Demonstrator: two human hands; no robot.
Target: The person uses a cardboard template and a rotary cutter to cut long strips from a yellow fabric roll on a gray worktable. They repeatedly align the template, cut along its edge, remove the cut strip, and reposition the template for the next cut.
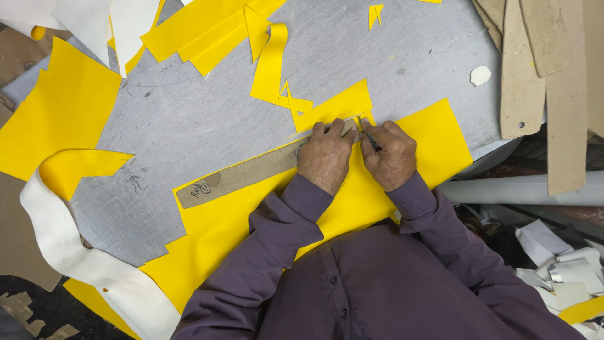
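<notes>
The cardboard pattern strip lies flat on a yellow sheet spread over the grey cutting table. The left hand presses down on the strip's far end, fingers spread flat on it, grasping nothing. Just beside it, the right hand is closed around a thin dark knife, its tip at the strip's end. Yellow offcuts lie beyond the hands.

Grey worktable, perhaps felt-topped
</notes>
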